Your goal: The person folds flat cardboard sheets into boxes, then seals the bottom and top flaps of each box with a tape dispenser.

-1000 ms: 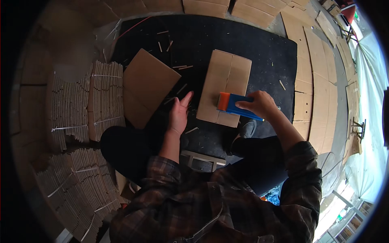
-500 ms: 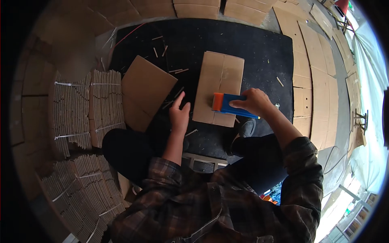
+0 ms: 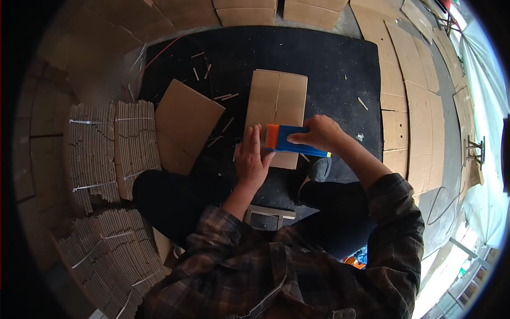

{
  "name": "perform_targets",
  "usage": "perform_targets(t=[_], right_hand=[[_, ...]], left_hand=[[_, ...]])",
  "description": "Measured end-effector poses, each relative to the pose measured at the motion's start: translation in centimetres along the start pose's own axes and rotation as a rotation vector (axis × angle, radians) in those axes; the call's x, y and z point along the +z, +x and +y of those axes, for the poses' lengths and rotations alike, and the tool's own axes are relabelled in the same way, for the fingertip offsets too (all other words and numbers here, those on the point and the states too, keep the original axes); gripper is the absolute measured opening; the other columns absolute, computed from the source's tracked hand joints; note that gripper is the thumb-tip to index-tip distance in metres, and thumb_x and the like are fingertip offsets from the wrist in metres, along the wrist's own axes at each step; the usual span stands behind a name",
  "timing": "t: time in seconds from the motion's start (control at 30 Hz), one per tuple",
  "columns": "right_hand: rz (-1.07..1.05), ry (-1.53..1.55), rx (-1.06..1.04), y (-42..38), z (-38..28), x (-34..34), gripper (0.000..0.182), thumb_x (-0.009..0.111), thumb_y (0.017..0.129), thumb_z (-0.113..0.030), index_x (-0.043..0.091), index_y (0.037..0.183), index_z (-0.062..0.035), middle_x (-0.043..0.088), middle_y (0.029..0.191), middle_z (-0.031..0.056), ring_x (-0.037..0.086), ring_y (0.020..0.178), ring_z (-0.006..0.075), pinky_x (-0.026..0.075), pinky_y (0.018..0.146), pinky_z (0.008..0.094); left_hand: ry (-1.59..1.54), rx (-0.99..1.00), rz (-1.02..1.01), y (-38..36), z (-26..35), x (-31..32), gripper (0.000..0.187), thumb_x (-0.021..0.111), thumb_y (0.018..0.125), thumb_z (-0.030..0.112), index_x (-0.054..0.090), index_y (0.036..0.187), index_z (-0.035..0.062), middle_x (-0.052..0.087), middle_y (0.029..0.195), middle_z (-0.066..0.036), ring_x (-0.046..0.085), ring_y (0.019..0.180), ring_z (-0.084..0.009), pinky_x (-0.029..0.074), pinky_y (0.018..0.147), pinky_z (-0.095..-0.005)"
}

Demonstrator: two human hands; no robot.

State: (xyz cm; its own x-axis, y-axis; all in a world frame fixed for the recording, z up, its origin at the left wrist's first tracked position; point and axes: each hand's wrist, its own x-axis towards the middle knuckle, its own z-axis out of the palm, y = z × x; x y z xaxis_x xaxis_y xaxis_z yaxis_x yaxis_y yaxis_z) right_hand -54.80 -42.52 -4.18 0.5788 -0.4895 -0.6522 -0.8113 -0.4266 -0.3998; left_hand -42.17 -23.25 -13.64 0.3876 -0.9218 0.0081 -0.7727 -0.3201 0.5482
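Note:
A closed cardboard box (image 3: 276, 98) lies on the black mat, its top seam running away from me. My right hand (image 3: 321, 134) grips a blue block-shaped hand tool with an orange end (image 3: 297, 139) from its right side, thumb along the top. The tool overlaps the near part of the box, orange end pointing left. My left hand (image 3: 252, 164) is at the box's near left edge, fingers stretched out and thumb close under the orange end. Left of it lies a flat cardboard piece (image 3: 186, 125).
Thin sticks (image 3: 227, 125) are scattered over the black mat (image 3: 340, 69). Strapped stacks of folded cardboard (image 3: 93, 151) stand at my left. Flat cardboard sheets (image 3: 422, 122) cover the floor at right, and more boxes (image 3: 247, 13) line the back. My shoe (image 3: 319, 171) is close to the box.
My left hand has moved forward and right, from beside the box onto its left edge. The tool stays in my right hand over the box; the whole view has shifted slightly.

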Motion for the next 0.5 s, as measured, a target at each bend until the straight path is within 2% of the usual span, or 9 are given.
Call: perform_targets(t=[0.1, 0.17, 0.23, 0.33, 0.43, 0.5], right_hand=[[-0.023, 0.011, -0.048, -0.4, 0.7, -0.3, 0.061, 0.066, 0.076, -0.062, 0.074, 0.096, -0.0048, 0.07, 0.083, 0.0141, 0.07, 0.078, 0.0278, 0.055, 0.071, 0.0368], [-0.021, -0.027, -0.037, -1.9, 1.2, -1.5, 0.058, 0.067, 0.078, -0.06, 0.074, 0.096, -0.0055, 0.07, 0.083, 0.0142, 0.07, 0.078, 0.0276, 0.055, 0.072, 0.0367], [0.037, 0.065, -0.094, -4.6, 3.0, -3.4, 0.052, 0.069, 0.08, -0.055, 0.074, 0.096, -0.0054, 0.07, 0.083, 0.0133, 0.07, 0.077, 0.0268, 0.054, 0.072, 0.0371], [0.06, 0.113, -0.054, -7.6, 8.9, -4.8, 0.047, 0.075, 0.078, -0.047, 0.073, 0.095, -0.0038, 0.07, 0.08, 0.0126, 0.069, 0.072, 0.0233, 0.054, 0.069, 0.0351], [0.114, 0.204, -0.035, -9.1, 13.9, -3.4, 0.044, 0.078, 0.076, -0.043, 0.073, 0.093, -0.0029, 0.07, 0.078, 0.0137, 0.069, 0.069, 0.021, 0.053, 0.067, 0.0327], [0.106, 0.137, 0.102, -8.9, 15.0, -2.5, 0.045, 0.077, 0.076, -0.046, 0.074, 0.091, -0.0033, 0.069, 0.076, 0.0137, 0.068, 0.069, 0.0221, 0.053, 0.067, 0.0343]], left_hand=[[-0.1, -0.026, 0.026, 0.3, -0.1, 0.0, 0.093, 0.074, 0.081, 0.019, 0.015, 0.151, 0.0052, 0.036, 0.152, -0.007, 0.034, 0.14, -0.0292, 0.031, 0.107, -0.0491], [-0.164, 0.009, 0.06, 0.5, -0.3, 0.0, 0.092, 0.075, 0.078, 0.015, 0.017, 0.15, 0.0034, 0.042, 0.148, -0.009, 0.04, 0.135, -0.0316, 0.036, 0.104, -0.0476], [-0.171, 0.04, 0.079, 0.6, -0.4, 0.1, 0.091, 0.075, 0.078, 0.015, 0.019, 0.149, 0.0026, 0.043, 0.147, -0.011, 0.042, 0.134, -0.0328, 0.038, 0.102, -0.0468], [-0.183, 0.088, 0.1, 0.7, -0.7, 0.3, 0.089, 0.075, 0.076, 0.014, 0.022, 0.147, 0.0013, 0.044, 0.145, -0.014, 0.044, 0.131, -0.0347, 0.041, 0.1, -0.0453], [-0.184, 0.116, 0.112, 0.8, -0.7, 0.3, 0.088, 0.076, 0.075, 0.011, 0.025, 0.146, 0.0008, 0.045, 0.144, -0.016, 0.047, 0.128, -0.0364, 0.041, 0.101, -0.0442], [-0.169, 0.116, 0.109, 0.8, -0.6, 0.3, 0.088, 0.076, 0.074, 0.01, 0.025, 0.146, 0.0016, 0.045, 0.144, -0.017, 0.047, 0.128, -0.0373, 0.041, 0.103, -0.0436]])
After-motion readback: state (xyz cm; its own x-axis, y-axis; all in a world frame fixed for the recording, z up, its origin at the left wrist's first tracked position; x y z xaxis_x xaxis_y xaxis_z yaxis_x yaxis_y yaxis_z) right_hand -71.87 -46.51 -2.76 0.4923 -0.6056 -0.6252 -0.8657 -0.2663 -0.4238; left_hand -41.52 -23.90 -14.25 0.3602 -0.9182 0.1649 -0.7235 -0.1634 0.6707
